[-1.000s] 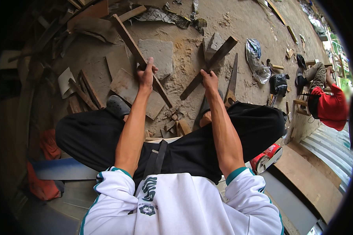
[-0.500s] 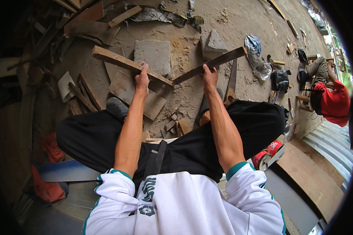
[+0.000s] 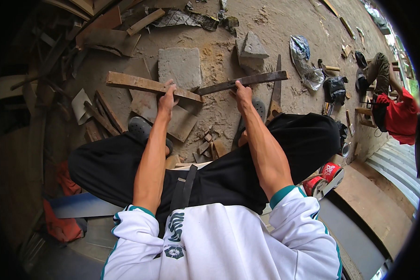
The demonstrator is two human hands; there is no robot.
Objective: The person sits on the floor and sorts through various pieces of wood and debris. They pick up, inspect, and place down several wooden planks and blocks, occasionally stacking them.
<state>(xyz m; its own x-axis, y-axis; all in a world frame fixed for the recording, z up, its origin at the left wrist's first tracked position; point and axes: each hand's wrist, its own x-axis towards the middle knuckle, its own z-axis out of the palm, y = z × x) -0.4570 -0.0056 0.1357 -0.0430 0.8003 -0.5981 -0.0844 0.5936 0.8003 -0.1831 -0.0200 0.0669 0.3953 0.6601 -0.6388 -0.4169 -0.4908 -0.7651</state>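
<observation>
My left hand (image 3: pixel 167 98) is closed around a brown wooden strip (image 3: pixel 135 82) near its inner end. My right hand (image 3: pixel 242 94) grips a darker wooden strip (image 3: pixel 265 78), with the thumb along it. Both strips are held out over the ground in front of my legs, forming a shallow V. Their inner ends come together between my hands; whether they touch I cannot tell. Beyond the left strip lies a pale concrete block (image 3: pixel 178 65). Close to the right strip, a handsaw (image 3: pixel 276 91) rests by my foot.
Wood offcuts (image 3: pixel 210 147) lie between my feet, and boards (image 3: pixel 109 39) are piled at the far left. A broken concrete chunk (image 3: pixel 251 51) sits ahead. Red cans (image 3: pixel 331 172) stand by my right knee. Another person in a red top (image 3: pixel 396 116) sits at the right.
Both strips have tilted flatter: their outer ends have come down toward me, so the V between them is wider. My hands keep their grips.
</observation>
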